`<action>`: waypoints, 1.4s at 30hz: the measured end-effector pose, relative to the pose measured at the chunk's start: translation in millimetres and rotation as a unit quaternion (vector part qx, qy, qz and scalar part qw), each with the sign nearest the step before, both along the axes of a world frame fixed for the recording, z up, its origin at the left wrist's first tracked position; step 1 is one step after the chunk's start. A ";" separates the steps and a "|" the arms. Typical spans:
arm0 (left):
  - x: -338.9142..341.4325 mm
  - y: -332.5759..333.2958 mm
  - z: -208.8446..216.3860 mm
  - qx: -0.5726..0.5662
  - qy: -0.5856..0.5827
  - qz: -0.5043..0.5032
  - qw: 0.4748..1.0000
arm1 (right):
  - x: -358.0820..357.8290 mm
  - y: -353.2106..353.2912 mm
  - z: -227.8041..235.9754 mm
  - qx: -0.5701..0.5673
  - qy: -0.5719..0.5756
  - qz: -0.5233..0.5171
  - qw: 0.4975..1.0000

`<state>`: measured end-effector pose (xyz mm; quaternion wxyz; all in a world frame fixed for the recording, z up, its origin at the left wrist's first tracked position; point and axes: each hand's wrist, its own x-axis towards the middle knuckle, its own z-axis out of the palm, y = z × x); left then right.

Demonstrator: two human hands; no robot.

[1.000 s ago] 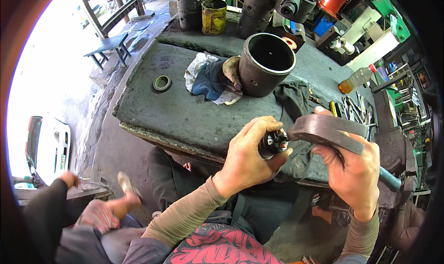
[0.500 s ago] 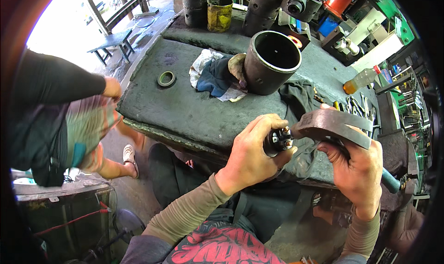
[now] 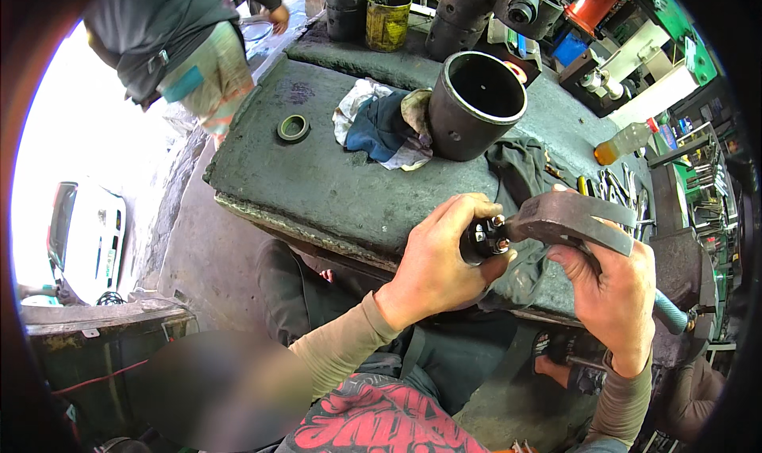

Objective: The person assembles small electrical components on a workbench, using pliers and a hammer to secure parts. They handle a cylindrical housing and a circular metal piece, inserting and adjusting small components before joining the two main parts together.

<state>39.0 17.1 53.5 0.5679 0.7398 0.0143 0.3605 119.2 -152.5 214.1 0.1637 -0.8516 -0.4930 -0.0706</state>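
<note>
My left hand [image 3: 432, 266] is wrapped round a small black cylindrical part [image 3: 478, 242] with copper-coloured studs on its end, above the bench's front edge. A claw hammer [image 3: 573, 216] is in my right hand [image 3: 615, 298], gripped close below its dark metal head. Its blue-green handle grip [image 3: 671, 313] sticks out past the heel of that hand. The hammer's striking face is right at the studs; whether it touches them I cannot tell. Beyond my hands, a dark crumpled cloth [image 3: 520, 171] lies on the workbench [image 3: 309, 187].
A large dark metal cylinder [image 3: 476, 147] stands beside bunched rags [image 3: 377, 127]. Left of them lies a metal ring [image 3: 293, 128]. Spanners [image 3: 623, 191] and a bottle of amber liquid [image 3: 623, 142] are at the right. A yellow can [image 3: 388, 22] stands behind. Another person [image 3: 186, 56] is at the far left.
The other person has moved away along the bench's left side, uncovering a white vehicle. My view has shifted slightly. My hands, the hammer and the black part hold nearly the same pose.
</note>
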 end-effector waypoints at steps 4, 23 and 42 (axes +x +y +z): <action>1.1 5.9 -3.5 -0.009 -0.005 -0.020 1.000 | 1.7 -7.5 4.2 0.019 -0.003 -0.023 1.000; 0.7 2.2 -14.9 -0.059 -0.034 -0.003 0.998 | -5.3 7.5 -27.3 0.015 -0.014 0.053 0.998; 1.2 1.4 -13.7 -0.044 -0.022 0.001 0.999 | 5.4 0.9 -20.9 0.037 -0.024 0.060 0.997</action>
